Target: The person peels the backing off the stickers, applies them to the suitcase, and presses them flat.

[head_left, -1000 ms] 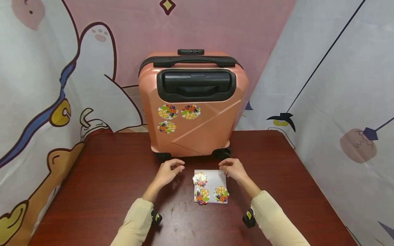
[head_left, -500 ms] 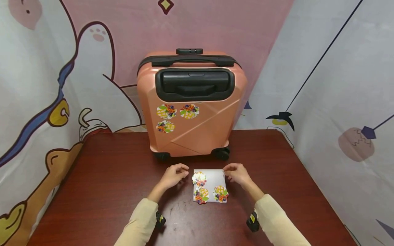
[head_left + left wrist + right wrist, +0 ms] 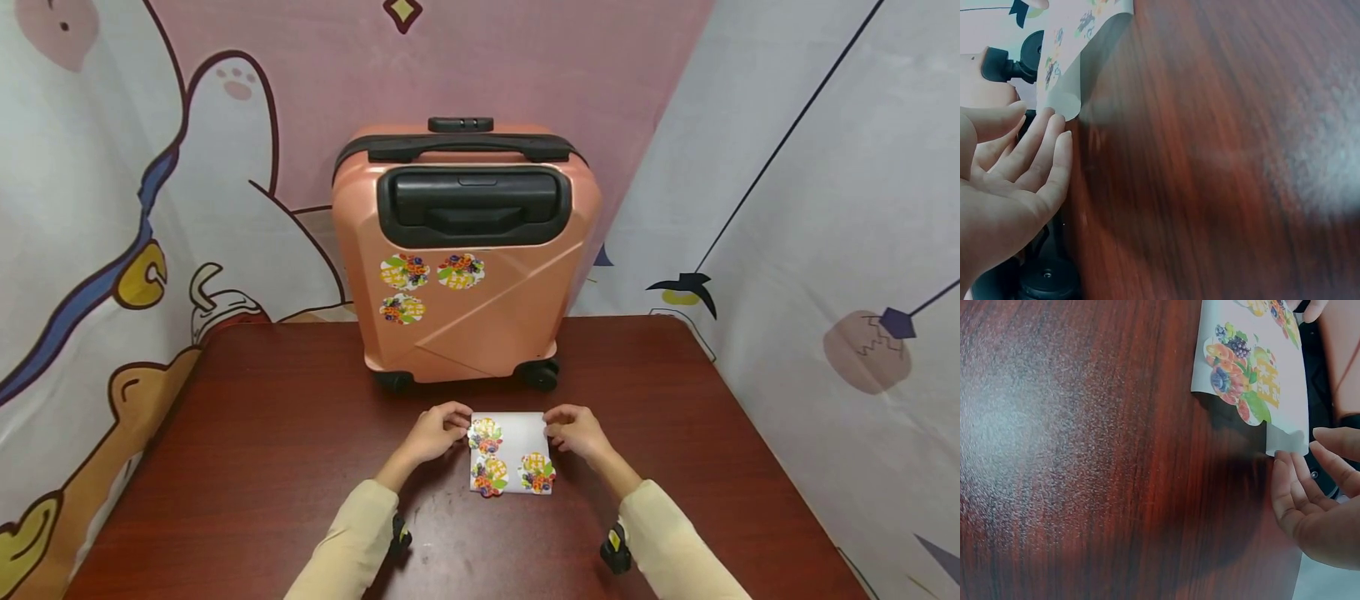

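A square white sticker sheet (image 3: 525,433) lies on the table, bearing three round fruit stickers, one of them at its lower right (image 3: 537,473). My left hand (image 3: 435,434) is at the upper left edge of the sheet, fingers extended and fingertips right at the curled edge in the left wrist view. At the opposite upper corner is my right hand (image 3: 581,434); in the right wrist view its fingertips (image 3: 1280,456) meet the sheet's corner, the thumb lying apart from the paper. Behind the sheet stands a pink suitcase (image 3: 510,325) with three similar stickers on its upper left.
The suitcase's black wheels (image 3: 538,375) rest on the brown wooden table (image 3: 262,467), just beyond the sheet. Its black handle recess (image 3: 476,204) faces me. A cartoon-printed cloth (image 3: 787,208) hangs round the back and sides.
My left hand has moved right to the sheet's left edge. My right hand has shifted slightly right and down, staying at the upper right corner. The sheet lies nearly as before.
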The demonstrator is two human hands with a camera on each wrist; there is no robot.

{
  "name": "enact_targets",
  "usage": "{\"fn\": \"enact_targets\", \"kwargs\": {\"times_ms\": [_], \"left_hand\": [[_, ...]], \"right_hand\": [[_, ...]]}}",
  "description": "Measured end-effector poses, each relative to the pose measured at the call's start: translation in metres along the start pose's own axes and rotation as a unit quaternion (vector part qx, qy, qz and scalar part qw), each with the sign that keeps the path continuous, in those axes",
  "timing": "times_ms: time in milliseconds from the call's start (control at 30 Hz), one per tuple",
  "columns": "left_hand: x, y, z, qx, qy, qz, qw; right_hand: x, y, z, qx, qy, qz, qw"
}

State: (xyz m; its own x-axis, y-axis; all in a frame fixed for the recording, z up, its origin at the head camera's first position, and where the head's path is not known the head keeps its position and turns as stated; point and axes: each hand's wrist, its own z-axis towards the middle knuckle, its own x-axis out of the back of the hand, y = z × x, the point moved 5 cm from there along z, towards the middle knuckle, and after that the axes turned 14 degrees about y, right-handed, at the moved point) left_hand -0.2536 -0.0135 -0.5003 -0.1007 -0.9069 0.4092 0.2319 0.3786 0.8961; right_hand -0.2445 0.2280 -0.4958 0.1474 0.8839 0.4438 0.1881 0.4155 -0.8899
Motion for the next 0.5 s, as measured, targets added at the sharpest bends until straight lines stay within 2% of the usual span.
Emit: {"fn": "enact_targets", "kwargs": {"times_ms": [500], "left_hand": [[-0.0061,0.0021,-0.0014,0.015,0.016,0.016,0.9996]], "right_hand": [[-0.0075,0.0028,-0.0015,0.010,-0.012,-0.010,0.9998]]}}
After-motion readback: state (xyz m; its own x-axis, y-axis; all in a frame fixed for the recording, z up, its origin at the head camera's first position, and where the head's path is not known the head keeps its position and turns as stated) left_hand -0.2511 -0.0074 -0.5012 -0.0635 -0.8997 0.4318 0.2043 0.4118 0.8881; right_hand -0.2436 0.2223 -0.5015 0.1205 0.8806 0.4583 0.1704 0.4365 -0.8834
